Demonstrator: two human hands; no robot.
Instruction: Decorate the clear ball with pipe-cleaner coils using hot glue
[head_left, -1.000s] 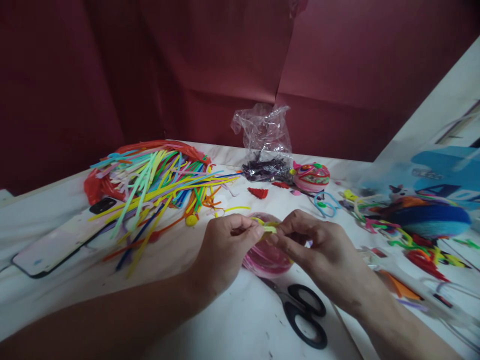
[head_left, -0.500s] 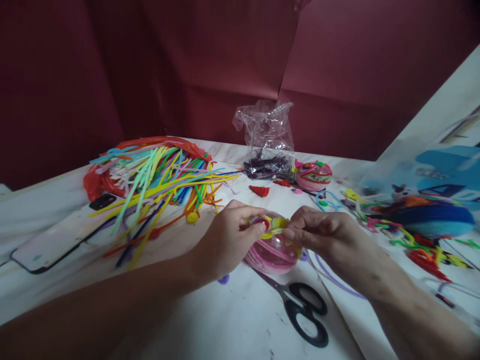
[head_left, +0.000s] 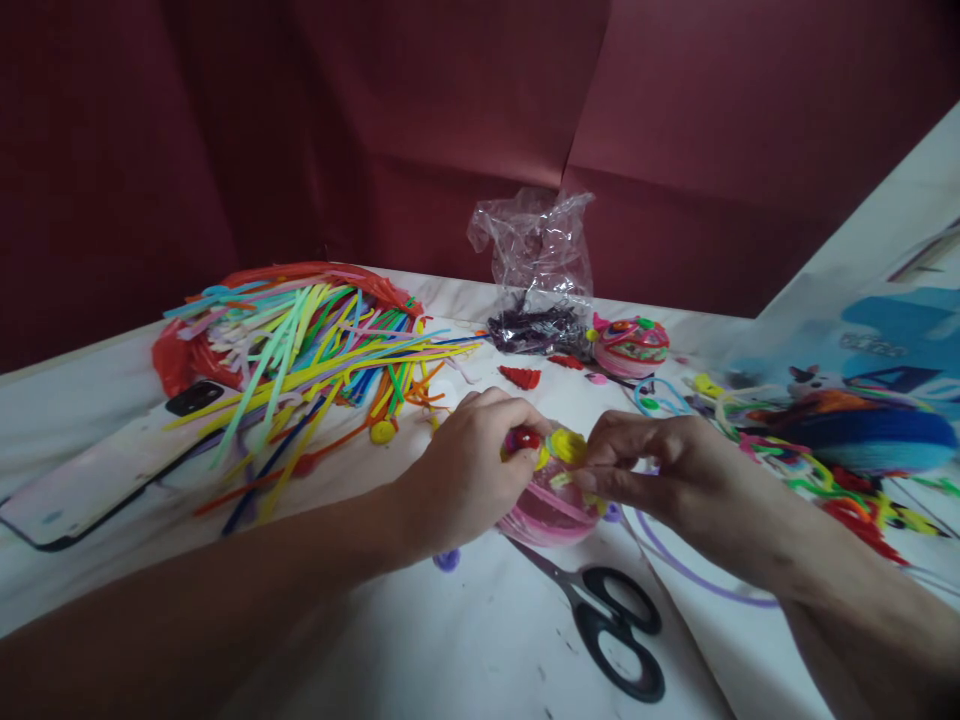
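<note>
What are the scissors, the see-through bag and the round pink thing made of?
Scissors: handles probably smooth black plastic; the gray blades look like metal. See-through bag: likely thin, shiny plastic, crinkled and catching light. Round pink thing: maybe clear plastic, being glossy and partly see-through, with pink strips around it.

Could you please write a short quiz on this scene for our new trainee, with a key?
1. Which is nearer the phone: the left hand or the right hand?

2. True or false: the handles of the scissors lie farther from the camera than the pink ball at the hands.

3. Which of these stands up beyond that ball?
(a) the phone
(b) the clear plastic bag
(c) the scissors

Key: 1. The left hand. 2. False; they lie nearer the camera. 3. (b)
</note>
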